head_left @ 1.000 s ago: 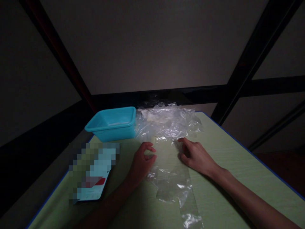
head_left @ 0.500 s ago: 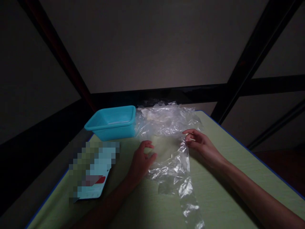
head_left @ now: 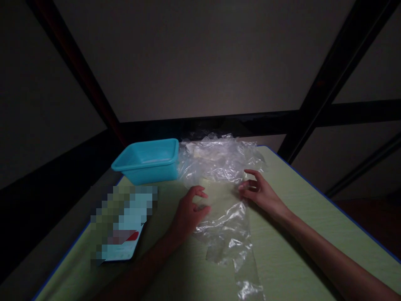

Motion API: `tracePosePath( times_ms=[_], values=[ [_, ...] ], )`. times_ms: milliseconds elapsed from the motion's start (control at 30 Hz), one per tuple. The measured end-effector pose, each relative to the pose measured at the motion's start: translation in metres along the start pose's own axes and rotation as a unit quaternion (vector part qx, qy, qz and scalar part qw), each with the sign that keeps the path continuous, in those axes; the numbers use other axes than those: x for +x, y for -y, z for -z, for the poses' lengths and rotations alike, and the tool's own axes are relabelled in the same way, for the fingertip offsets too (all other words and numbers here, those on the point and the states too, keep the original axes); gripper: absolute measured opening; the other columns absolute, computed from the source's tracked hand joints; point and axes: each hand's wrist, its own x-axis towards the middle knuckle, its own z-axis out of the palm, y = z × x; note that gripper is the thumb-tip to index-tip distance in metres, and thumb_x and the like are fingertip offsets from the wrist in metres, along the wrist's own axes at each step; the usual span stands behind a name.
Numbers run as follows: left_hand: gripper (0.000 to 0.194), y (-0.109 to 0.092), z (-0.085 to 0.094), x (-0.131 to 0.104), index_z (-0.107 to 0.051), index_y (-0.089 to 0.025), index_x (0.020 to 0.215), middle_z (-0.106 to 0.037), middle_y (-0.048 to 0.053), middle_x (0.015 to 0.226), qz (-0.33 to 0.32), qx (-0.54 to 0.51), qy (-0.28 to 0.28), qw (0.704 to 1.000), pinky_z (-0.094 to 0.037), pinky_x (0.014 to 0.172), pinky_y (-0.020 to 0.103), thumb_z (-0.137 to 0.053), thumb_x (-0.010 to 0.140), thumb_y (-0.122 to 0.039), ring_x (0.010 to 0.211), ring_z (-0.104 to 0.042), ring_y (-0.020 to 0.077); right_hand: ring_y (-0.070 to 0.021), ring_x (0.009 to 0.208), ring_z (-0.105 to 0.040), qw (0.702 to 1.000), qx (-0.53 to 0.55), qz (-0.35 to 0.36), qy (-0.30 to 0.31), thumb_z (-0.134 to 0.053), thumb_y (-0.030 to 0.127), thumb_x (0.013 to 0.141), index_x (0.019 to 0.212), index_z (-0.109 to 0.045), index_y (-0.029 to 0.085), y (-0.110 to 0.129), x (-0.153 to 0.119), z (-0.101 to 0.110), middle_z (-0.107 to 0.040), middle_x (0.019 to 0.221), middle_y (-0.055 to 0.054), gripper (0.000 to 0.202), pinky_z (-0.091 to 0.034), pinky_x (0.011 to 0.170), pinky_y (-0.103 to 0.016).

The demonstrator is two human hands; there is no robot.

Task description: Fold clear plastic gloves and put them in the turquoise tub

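Left hand point(head_left: 189, 213) curves at crinkled clear plastic bag point(head_left: 224, 217), fingers parted, right hand point(head_left: 263, 195) at its opposite edge, cannot tell whether pinching

Basin point(head_left: 156, 172) behind apparent phone point(head_left: 123, 250), left of plastic pile point(head_left: 216, 161); bag point(head_left: 224, 213) between hands point(head_left: 188, 211) point(head_left: 266, 195).

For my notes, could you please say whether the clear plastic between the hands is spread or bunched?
Spread: the clear plastic lies wrinkled but mostly flat on the table.

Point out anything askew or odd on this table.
The clear plastic between the left hand and right hand is wrinkled and uneven, one strip trailing nearer the viewer than the rest. Blocky pixels hide much of the flat object at left.
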Motion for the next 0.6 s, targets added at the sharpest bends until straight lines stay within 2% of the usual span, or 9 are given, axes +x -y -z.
tracePosePath(
  times_ms=[100,400,500,600],
  values=[
    [0.034,-0.002,0.000,0.000,-0.051,-0.017,0.092,-0.058,0.000,0.096,0.005,0.000,0.006,1.000,-0.024,0.035,0.015,-0.060,0.060,-0.015,0.035,-0.033,-0.0016,-0.0146,0.052,-0.056,1.000,0.001,0.011,0.006,-0.066,0.011,0.046,0.098,-0.043,0.025,-0.001,0.000,0.001,-0.060,0.063,0.007,0.059,-0.042,0.048,-0.026],
    [0.038,-0.002,0.001,0.002,-0.052,-0.016,0.098,-0.060,0.000,0.096,0.013,-0.003,-0.010,1.000,-0.026,0.036,0.016,-0.060,0.060,-0.016,0.036,-0.035,-0.0009,-0.0111,0.053,-0.054,0.997,0.050,0.053,-0.016,-0.063,0.012,0.048,0.094,-0.049,0.023,0.015,0.002,0.013,-0.061,0.057,0.007,0.050,-0.040,0.053,-0.024],
    [0.043,-0.005,0.002,0.003,-0.053,-0.016,0.101,-0.061,-0.002,0.085,0.030,-0.022,-0.007,0.999,-0.028,0.037,0.016,-0.063,0.059,-0.017,0.035,-0.036,0.0006,-0.0103,0.054,-0.055,0.993,0.084,0.069,-0.040,-0.065,0.010,0.047,0.093,-0.052,0.023,0.021,0.001,0.016,-0.062,0.058,0.007,0.050,-0.040,0.053,-0.023],
    [0.043,-0.007,0.004,0.004,-0.056,-0.014,0.098,-0.061,-0.004,0.069,0.051,-0.049,0.005,0.998,-0.033,0.041,0.016,-0.067,0.056,-0.020,0.040,-0.045,0.0044,-0.0082,0.050,-0.052,0.987,0.121,0.080,-0.067,-0.068,0.008,0.046,0.091,-0.054,0.022,0.026,0.000,0.019,-0.061,0.056,0.008,0.049,-0.039,0.051,-0.021]
  ],
)
